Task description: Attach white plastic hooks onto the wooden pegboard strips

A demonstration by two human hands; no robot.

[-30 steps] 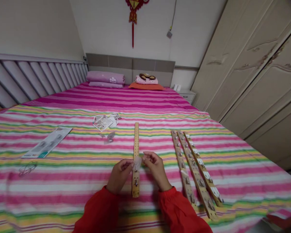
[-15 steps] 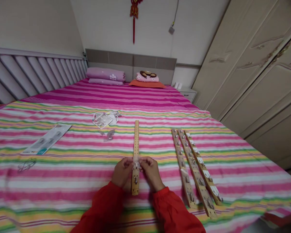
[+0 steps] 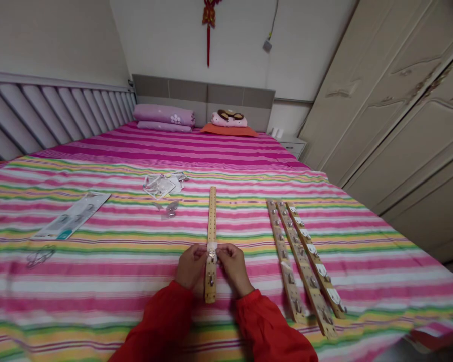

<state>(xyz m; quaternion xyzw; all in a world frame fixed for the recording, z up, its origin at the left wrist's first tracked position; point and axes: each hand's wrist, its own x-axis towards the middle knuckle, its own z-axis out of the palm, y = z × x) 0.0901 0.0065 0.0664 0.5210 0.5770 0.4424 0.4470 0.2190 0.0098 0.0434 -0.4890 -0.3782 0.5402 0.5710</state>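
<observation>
A narrow wooden strip (image 3: 212,216) with rows of small holes lies lengthwise in front of me on the striped sheet. Near its close end a metal hook on a clear backing (image 3: 211,279) is attached. Just beyond that, a second clear adhesive hook (image 3: 212,253) sits across the strip, pinched at its edges between both hands. My left hand (image 3: 191,264) is closed at its left side, thumb and fingertips together. My right hand (image 3: 234,266) is closed in the same way at its right side. The red sleeves hide my wrists.
To the right lie three wooden strips with hooks: left (image 3: 284,256), middle (image 3: 304,266) and right (image 3: 317,256). A packaged hook card (image 3: 73,216), a clear tangled piece (image 3: 40,256), a pile of wrappers (image 3: 164,185) and clear loose pieces (image 3: 170,209) lie leftward. A wardrobe (image 3: 407,125) stands at right.
Both hands stay nearly in place at the strip. The clear hook between them has shifted slightly and now looks flatter against the wood.
</observation>
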